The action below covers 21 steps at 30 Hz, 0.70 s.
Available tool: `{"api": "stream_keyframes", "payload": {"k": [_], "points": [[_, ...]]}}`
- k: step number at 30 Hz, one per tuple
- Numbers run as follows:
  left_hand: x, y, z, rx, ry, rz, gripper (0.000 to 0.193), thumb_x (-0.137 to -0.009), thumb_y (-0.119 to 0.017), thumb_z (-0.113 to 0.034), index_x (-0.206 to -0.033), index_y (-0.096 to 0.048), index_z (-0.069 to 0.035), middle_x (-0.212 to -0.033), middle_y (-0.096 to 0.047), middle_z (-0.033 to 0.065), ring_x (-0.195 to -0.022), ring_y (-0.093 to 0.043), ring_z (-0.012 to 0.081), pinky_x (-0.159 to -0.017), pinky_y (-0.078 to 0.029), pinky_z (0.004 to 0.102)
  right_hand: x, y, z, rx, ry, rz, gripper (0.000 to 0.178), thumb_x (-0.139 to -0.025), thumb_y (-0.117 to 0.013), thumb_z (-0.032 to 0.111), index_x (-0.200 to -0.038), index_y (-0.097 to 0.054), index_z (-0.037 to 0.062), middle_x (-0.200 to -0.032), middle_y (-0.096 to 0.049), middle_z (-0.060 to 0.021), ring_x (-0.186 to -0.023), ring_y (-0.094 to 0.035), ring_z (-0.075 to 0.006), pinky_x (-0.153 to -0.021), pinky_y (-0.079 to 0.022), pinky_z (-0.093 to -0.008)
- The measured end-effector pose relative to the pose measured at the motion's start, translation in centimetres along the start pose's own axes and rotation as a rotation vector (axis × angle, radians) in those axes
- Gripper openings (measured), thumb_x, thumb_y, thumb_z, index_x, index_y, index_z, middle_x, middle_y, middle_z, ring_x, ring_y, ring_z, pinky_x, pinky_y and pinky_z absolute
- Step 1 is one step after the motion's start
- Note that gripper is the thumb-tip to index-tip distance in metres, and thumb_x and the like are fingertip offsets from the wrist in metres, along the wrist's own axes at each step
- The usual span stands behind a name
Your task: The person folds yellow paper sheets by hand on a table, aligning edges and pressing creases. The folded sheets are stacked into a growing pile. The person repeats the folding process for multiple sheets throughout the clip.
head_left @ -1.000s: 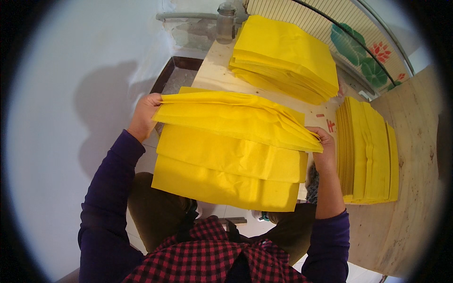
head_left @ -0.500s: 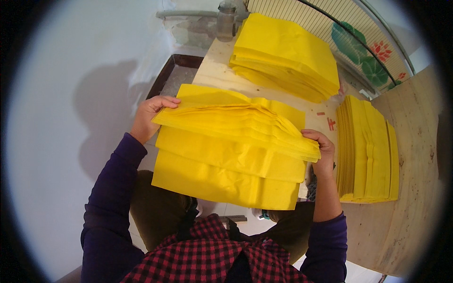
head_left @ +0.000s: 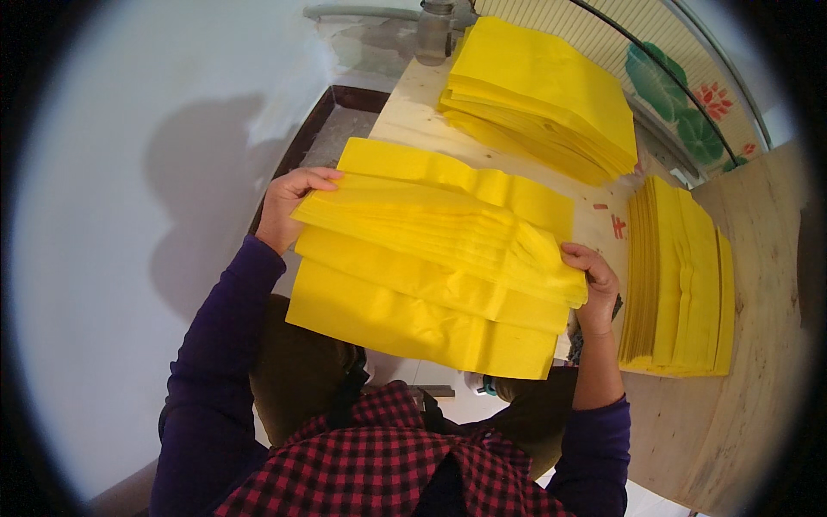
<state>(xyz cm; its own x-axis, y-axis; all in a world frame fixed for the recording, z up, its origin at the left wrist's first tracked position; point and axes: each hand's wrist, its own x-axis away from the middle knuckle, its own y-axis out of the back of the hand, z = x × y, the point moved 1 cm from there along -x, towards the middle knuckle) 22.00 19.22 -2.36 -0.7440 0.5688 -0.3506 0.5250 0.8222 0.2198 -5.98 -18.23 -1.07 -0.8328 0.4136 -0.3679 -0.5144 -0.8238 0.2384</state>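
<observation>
The bundle of yellow paper sheets (head_left: 439, 258) lay between both hands, over the near edge of the wooden worktop (head_left: 749, 414). Its long axis ran from the left hand (head_left: 289, 207) to the right hand (head_left: 593, 289), slightly down toward the right. Each hand was closed on one end, the fingers curled over the top sheets. Both hands were equally near, touching it.

No packages, signs or screens are in sight; only some small red markings (head_left: 617, 226) show on the pale table (head_left: 413, 108), between the yellow stacks.
</observation>
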Motion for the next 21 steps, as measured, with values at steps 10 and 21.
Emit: {"api": "stream_keyframes", "payload": {"k": [10,21], "points": [[0.1,0.0,-0.6,-0.146,-0.069,0.000,0.013,-0.078,-0.071,0.003,-0.089,-0.067,-0.002,-0.109,-0.068,0.0124,-0.099,-0.064,0.0204,-0.088,-0.051,0.0303,0.1,0.5,-0.1,0.024,0.012,0.043,0.016,-0.081,-0.067,-0.008,-0.093,-0.070,0.0022,-0.113,-0.066,-0.0146,-0.103,-0.063,-0.0220,-0.090,-0.050,-0.0325],[0.3,0.1,-0.6,-0.213,-0.100,0.000,0.014,-0.076,-0.073,-0.002,-0.089,-0.068,-0.003,-0.107,-0.070,0.0108,-0.101,-0.064,0.0242,-0.091,-0.049,0.0324,0.5,0.7,-0.6,0.038,0.025,0.071,0.019,-0.081,-0.066,-0.009,-0.095,-0.071,0.0028,-0.116,-0.065,-0.0141,-0.105,-0.063,-0.0240,-0.092,-0.051,-0.0348]]}}
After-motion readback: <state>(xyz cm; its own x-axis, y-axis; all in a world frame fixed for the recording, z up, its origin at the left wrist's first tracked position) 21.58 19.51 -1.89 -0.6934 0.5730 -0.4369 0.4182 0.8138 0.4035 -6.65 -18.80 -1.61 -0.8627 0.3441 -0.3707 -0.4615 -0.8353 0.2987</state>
